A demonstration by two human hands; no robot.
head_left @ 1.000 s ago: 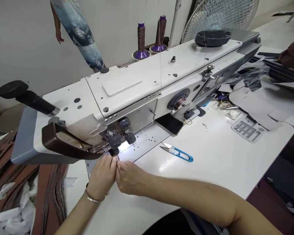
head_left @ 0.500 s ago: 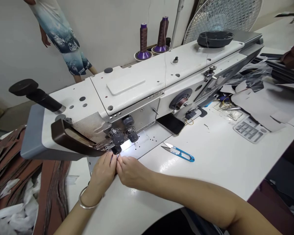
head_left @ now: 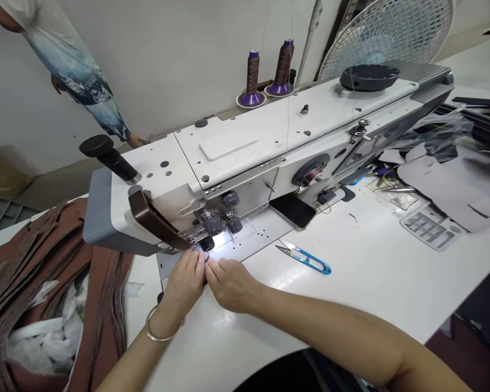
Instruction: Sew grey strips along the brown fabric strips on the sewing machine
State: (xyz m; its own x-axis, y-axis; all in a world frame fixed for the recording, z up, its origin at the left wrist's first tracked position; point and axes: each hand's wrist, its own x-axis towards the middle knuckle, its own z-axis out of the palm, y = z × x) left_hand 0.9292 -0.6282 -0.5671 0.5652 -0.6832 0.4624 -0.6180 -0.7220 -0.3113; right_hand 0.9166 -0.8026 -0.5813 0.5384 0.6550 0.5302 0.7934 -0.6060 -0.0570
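Both my hands meet under the head of a white industrial sewing machine [head_left: 245, 147], right at the lit needle area. My left hand [head_left: 184, 286], with a bangle on its wrist, has its fingers curled and pinched near the needle. My right hand [head_left: 228, 283] pinches from the other side, fingertips touching the left ones. What they pinch is too small to make out. A brown leather strap [head_left: 155, 220] hangs over the machine head just above my left hand.
Blue thread snips [head_left: 306, 258] lie on the white table [head_left: 371, 272] to the right of my hands. Two purple thread cones [head_left: 269, 71] and a fan [head_left: 387, 32] stand behind the machine. Brown leather pieces [head_left: 44, 272] pile at left; clutter sits far right. A person [head_left: 65, 60] stands by the wall.
My hands stay pinched together at the needle. The view has shifted so the machine and my hands sit further right, and the person by the wall has moved left.
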